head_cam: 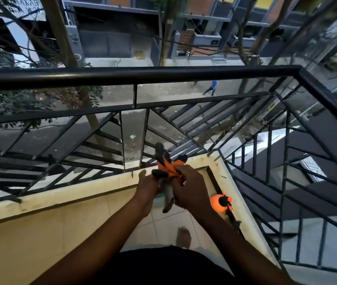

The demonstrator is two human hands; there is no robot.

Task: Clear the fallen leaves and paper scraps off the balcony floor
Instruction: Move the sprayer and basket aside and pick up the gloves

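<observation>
both left hand (pixel 148 186) and right hand (pixel 192 188) grip gloves (pixel 166 166) near railing (pixel 134 74)

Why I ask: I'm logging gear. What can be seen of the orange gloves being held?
The orange gloves look like fabric with dark rubbery-looking fingertips. Limp and bunched, some fingers point up, a greyish part dangles below. The left hand and right hand both grip them above the tiled floor, before the railing.

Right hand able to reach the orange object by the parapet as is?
Likely not yet: right hand and left hand both grip the orange-black glove. Nothing visibly blocks the path to the orange object.
</observation>
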